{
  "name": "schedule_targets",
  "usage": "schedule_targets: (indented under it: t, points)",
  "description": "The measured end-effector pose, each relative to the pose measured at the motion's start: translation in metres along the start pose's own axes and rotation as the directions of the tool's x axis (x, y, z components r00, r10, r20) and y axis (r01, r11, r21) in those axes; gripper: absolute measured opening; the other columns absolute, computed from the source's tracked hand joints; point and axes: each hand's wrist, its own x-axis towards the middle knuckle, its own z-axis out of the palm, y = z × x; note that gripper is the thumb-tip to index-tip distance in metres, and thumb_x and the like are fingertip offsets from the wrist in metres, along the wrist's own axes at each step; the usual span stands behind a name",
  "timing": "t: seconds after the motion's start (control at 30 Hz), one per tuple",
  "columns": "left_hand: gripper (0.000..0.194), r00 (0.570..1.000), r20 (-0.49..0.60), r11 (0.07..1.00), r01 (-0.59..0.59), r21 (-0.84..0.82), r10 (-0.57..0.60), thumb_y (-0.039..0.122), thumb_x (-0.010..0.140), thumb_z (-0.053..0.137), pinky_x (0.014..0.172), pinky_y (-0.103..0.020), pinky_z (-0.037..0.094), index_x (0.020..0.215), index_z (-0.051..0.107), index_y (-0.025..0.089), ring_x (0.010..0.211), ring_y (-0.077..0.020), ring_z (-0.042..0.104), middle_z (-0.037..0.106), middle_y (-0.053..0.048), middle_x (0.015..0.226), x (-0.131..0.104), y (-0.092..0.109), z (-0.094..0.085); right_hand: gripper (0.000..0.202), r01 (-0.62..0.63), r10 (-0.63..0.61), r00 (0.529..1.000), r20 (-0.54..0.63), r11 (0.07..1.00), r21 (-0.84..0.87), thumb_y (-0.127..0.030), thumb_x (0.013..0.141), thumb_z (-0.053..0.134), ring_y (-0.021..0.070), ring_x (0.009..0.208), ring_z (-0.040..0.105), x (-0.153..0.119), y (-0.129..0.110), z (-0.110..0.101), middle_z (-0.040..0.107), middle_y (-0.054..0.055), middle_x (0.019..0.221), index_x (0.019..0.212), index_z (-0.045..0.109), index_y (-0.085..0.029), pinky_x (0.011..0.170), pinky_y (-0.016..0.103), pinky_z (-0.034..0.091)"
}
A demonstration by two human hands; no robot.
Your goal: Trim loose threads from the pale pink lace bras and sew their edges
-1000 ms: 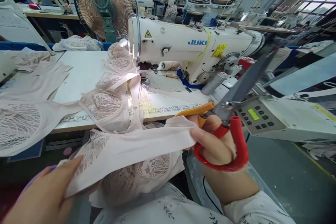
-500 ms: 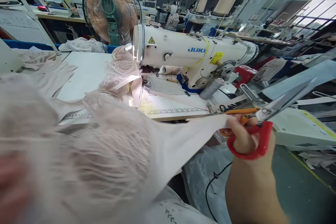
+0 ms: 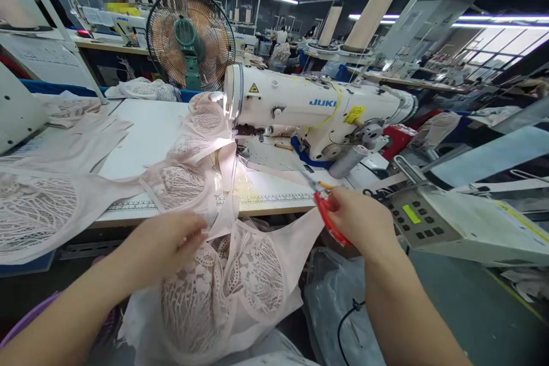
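My right hand is closed around scissors with a red handle and an orange part; their blades point up and left over the table edge. Just below, a side band of a pale pink lace bra reaches up to that hand. The bra hangs over my lap, cups facing me. My left hand, fingers drawn together, is at the bra's upper left edge; what is between the fingertips is hidden. More lace pieces run in a chain up to the sewing machine needle area.
The white table carries a ruler strip along its front edge. A grey thread cone stands beside the machine. A control box is at right. Behind is a fan. A plastic bag hangs below.
My right hand has moved left and down with the scissors. My left hand has come in from the left edge to the middle. The bra has dropped lower, towards my lap.
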Motion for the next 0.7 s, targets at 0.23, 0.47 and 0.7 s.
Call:
schedule_targets:
  t: [0.23, 0.47, 0.7]
  points:
    - [0.047, 0.904, -0.356, 0.957, 0.280, 0.074, -0.237, 0.029, 0.087, 0.037, 0.094, -0.037, 0.046, 0.129, 0.048, 0.010, 0.120, -0.0266, 0.051, 0.048, -0.016, 0.138, 0.094, -0.053, 0.005, 0.035, -0.092, 0.281, 0.762, -0.584, 0.939, 0.332, -0.050, 0.074, 0.052, 0.0151, 0.051, 0.036, 0.009, 0.011, 0.002, 0.040, -0.001, 0.056, 0.063, 0.032, -0.024, 0.050, 0.027, 0.027]
    - [0.054, 0.903, -0.325, 0.935, 0.334, 0.118, -0.282, 0.024, 0.080, 0.049, 0.095, -0.048, 0.043, 0.130, 0.049, 0.006, 0.115, -0.0361, 0.053, 0.061, -0.021, 0.118, 0.127, -0.083, 0.035, 0.026, 0.029, 0.216, 0.785, -0.581, 0.923, 0.383, -0.044, 0.073, 0.055, 0.0144, 0.054, 0.037, 0.004, 0.016, -0.005, 0.041, -0.002, 0.063, 0.072, 0.043, -0.021, 0.052, 0.028, 0.030]
    - [0.042, 0.834, -0.387, 0.891, 0.449, 0.063, -0.393, 0.021, 0.084, 0.037, 0.087, -0.042, 0.048, 0.117, 0.062, 0.017, 0.107, -0.0315, 0.057, 0.064, -0.015, 0.110, 0.123, -0.090, 0.025, 0.024, 0.203, -0.108, 0.975, -0.196, 0.791, 0.577, -0.041, 0.080, 0.056, 0.0173, 0.069, 0.054, 0.025, -0.059, 0.010, 0.059, 0.005, 0.076, 0.076, 0.048, -0.020, 0.063, 0.028, 0.039]
